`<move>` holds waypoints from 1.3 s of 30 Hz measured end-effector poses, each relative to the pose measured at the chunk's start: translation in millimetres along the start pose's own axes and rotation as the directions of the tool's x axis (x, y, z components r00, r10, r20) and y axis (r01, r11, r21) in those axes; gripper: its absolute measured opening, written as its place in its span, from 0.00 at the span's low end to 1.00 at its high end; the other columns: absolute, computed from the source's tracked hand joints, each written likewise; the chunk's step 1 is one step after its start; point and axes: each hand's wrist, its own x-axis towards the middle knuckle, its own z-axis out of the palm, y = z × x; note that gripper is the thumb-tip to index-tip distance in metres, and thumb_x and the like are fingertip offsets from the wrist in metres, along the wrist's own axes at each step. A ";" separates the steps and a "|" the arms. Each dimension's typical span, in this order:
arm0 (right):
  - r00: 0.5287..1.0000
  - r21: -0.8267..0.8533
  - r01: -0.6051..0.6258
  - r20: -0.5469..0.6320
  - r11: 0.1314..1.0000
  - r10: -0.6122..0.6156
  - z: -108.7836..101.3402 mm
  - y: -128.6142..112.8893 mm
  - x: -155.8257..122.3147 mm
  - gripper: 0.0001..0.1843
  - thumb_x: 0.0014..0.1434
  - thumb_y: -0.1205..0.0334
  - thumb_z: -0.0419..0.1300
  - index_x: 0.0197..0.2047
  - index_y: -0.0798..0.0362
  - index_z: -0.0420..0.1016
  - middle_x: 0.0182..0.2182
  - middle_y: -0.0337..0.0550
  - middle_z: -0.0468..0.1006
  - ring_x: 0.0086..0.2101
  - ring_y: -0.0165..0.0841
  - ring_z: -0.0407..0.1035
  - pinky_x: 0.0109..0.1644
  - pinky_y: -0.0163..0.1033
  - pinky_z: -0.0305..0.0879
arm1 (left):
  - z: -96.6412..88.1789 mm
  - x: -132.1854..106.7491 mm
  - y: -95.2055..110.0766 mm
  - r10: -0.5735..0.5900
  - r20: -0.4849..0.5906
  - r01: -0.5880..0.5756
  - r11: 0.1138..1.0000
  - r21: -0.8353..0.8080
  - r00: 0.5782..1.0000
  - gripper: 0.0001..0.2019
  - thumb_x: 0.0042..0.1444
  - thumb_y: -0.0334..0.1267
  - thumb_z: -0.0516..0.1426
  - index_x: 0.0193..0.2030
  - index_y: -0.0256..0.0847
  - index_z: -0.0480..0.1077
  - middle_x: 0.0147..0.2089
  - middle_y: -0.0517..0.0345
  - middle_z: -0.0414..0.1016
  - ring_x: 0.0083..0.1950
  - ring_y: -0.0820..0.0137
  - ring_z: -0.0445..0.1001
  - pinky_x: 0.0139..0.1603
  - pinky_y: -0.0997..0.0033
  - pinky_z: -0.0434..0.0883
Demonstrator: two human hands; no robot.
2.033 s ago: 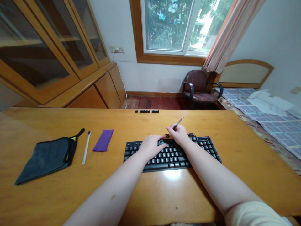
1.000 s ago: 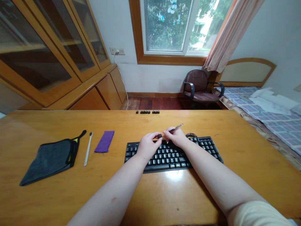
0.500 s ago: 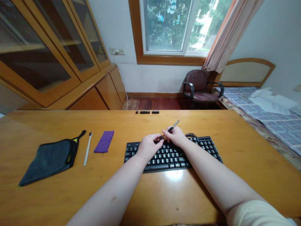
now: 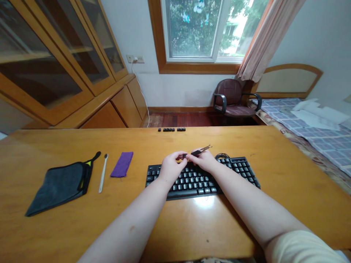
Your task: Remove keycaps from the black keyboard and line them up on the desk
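A black keyboard [image 4: 192, 186] lies on the wooden desk under my hands. My left hand [image 4: 173, 166] is closed above its upper rows, fingertips pinching a small dark keycap [image 4: 183, 156] that is partly hidden. Close beside it, my right hand [image 4: 204, 160] is wrapped around a keycap puller [image 4: 203, 149] with a black body. Its thin metal prongs point up and to the right, away from the keys. The fingertips of both hands nearly meet. My hands and forearms cover part of the keys.
Several loose keycaps [image 4: 169, 130] stand in a row at the desk's far edge. To the left lie a purple cloth [image 4: 122, 164], a white toothbrush [image 4: 103, 173] and a folded grey cloth [image 4: 60, 184]. The keyboard's coiled cable [image 4: 222, 156] sits behind it.
The puller has tilted lower, its prongs swinging right and down. My left fingertips have risen slightly with the keycap, which is now more hidden. My view has shifted a little.
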 end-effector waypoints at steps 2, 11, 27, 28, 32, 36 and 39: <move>0.999 0.057 0.037 -0.035 0.998 -0.035 -0.4 0.1 -0.1 0.16 0.57 0.52 0.56 0.25 0.55 0.72 0.19 0.38 0.71 0.23 0.28 0.65 0.29 0.34 0.61 | 0.1 0.8 -0.2 0.010 0.012 -0.010 1.000 0.009 1.000 0.10 0.51 0.34 0.57 0.40 0.39 0.74 0.37 0.58 0.78 0.38 0.70 0.75 0.44 0.70 0.72; 0.996 0.069 0.079 -0.053 0.994 -0.076 -7.4 -2.6 0.6 0.16 0.60 0.56 0.53 0.27 0.54 0.75 0.23 0.41 0.76 0.28 0.31 0.70 0.36 0.35 0.64 | 3.1 2.4 -6.6 -0.038 -0.017 0.037 0.998 -0.048 0.999 0.10 0.52 0.36 0.57 0.42 0.39 0.73 0.40 0.56 0.78 0.41 0.69 0.76 0.46 0.69 0.73; 0.996 0.043 0.079 -0.044 0.996 -0.077 -5.1 -0.7 2.1 0.15 0.60 0.57 0.53 0.31 0.53 0.77 0.26 0.40 0.77 0.28 0.30 0.70 0.35 0.34 0.66 | 4.0 3.6 -13.7 0.044 0.040 -0.038 0.990 -0.136 0.998 0.15 0.56 0.37 0.54 0.50 0.39 0.70 0.50 0.50 0.74 0.51 0.65 0.72 0.54 0.63 0.68; 0.996 0.031 0.085 -0.037 0.996 -0.084 -5.5 -1.1 2.3 0.15 0.60 0.57 0.52 0.31 0.53 0.77 0.26 0.40 0.77 0.29 0.31 0.70 0.36 0.35 0.66 | 3.3 3.8 -12.7 0.041 0.041 -0.034 0.987 -0.157 0.998 0.15 0.57 0.38 0.53 0.49 0.39 0.71 0.50 0.51 0.74 0.50 0.66 0.72 0.54 0.63 0.68; 0.991 0.026 0.133 0.015 0.991 -0.134 -6.2 -1.8 2.2 0.16 0.61 0.57 0.52 0.29 0.53 0.77 0.26 0.41 0.78 0.31 0.31 0.71 0.38 0.36 0.66 | 1.8 5.9 -10.1 -0.022 0.048 0.033 0.973 -0.229 0.999 0.11 0.56 0.39 0.53 0.40 0.39 0.74 0.41 0.53 0.77 0.44 0.66 0.74 0.49 0.65 0.70; 0.990 0.138 0.131 0.034 0.982 -0.137 -5.4 0.2 0.4 0.17 0.61 0.54 0.51 0.33 0.53 0.78 0.28 0.41 0.78 0.31 0.31 0.72 0.38 0.36 0.67 | 2.7 7.8 -11.9 -0.086 0.030 0.091 0.948 -0.306 0.996 0.09 0.54 0.39 0.54 0.38 0.37 0.73 0.38 0.54 0.77 0.41 0.67 0.75 0.46 0.67 0.70; 0.987 0.225 0.157 -0.062 0.962 -0.147 -5.0 3.2 -0.4 0.21 0.63 0.52 0.48 0.33 0.53 0.78 0.29 0.43 0.78 0.33 0.32 0.72 0.40 0.37 0.67 | 4.6 8.9 -15.5 -0.126 -0.005 0.115 0.925 -0.361 0.992 0.09 0.54 0.38 0.54 0.39 0.37 0.71 0.38 0.53 0.76 0.41 0.68 0.74 0.46 0.66 0.70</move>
